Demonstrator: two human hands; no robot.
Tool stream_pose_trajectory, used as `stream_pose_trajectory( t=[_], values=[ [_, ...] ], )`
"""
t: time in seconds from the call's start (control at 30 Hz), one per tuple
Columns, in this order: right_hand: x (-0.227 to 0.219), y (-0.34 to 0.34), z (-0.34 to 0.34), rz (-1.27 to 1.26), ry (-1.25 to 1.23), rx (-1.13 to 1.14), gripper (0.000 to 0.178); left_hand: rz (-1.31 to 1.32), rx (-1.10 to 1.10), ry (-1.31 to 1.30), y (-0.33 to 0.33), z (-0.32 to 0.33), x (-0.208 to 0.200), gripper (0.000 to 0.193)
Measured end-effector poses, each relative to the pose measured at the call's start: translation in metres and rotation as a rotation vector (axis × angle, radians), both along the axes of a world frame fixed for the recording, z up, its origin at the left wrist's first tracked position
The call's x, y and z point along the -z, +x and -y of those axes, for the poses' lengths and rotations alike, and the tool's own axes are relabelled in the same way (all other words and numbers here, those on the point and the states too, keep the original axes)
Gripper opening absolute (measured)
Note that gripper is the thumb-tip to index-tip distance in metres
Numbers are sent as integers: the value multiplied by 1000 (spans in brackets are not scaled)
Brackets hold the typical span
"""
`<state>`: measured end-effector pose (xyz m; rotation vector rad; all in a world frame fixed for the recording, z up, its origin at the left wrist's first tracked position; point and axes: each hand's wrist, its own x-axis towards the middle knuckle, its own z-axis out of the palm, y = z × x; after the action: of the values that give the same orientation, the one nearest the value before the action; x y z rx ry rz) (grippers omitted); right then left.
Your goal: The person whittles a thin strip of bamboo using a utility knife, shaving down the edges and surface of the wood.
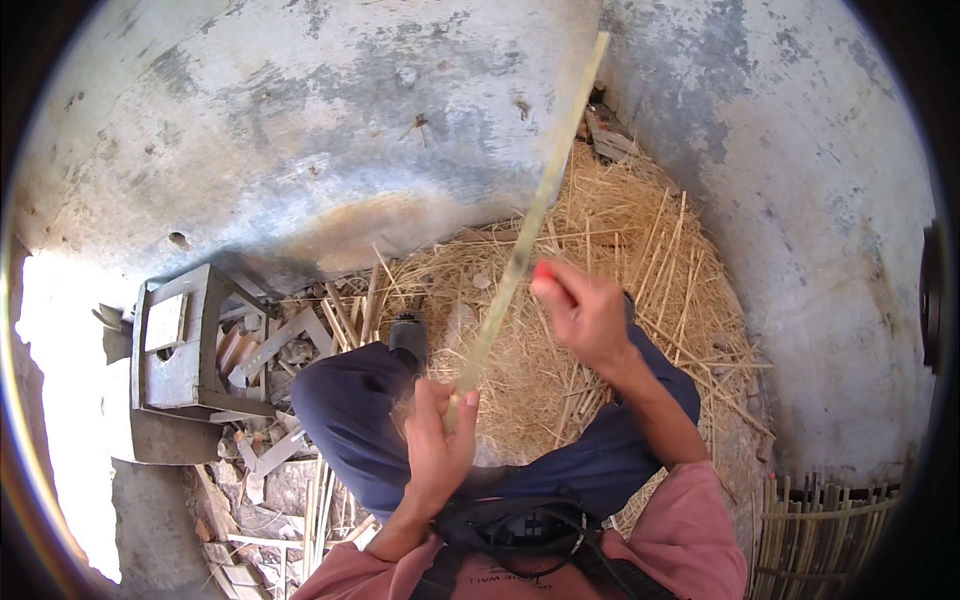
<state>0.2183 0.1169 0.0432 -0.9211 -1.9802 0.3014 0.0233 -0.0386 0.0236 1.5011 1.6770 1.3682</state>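
A long, pale green-yellow bamboo strip (pixel 545 190) rises slantwise from my lap toward the far wall, slightly blurred. My left hand (pixel 437 440) is closed around its lower end, thumb pressed along it. Beside the middle of the strip, my right hand (pixel 588 312) is closed on a small tool with a red end (pixel 543 270). A dark part of that tool seems to meet the strip, but its shape is too blurred to make out. Both hands are above my bent legs in dark trousers.
Straw-like shavings (pixel 620 240) and loose strips cover the floor ahead. To the left stands a worn wooden box frame (pixel 180 350), with broken wood and rubble (pixel 265 450) near it. Stained walls (pixel 350 120) close in ahead and right. A slatted bamboo piece (pixel 820 530) leans at lower right.
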Motion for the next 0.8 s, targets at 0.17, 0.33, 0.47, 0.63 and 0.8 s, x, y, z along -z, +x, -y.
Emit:
stream_pose_trajectory(
  t=[0.17,0.33,0.47,0.63,0.8],
  values=[
    [-5,13,-15,-13,32,43,29,104,40,-162,-1,15,1,18],
    [-2,15,-14,-11,-4,31,30,36,32,-93,-3,18,5,18],
    [-4,27,-35,-75,-59,141,31,-23,46,-84,-5,28,5,19],
    [1,30,-46,-51,46,121,33,40,42,-142,-5,34,8,21],
    [-9,44,-73,-68,-125,240,31,38,23,-138,-8,51,16,21]
  ],
)
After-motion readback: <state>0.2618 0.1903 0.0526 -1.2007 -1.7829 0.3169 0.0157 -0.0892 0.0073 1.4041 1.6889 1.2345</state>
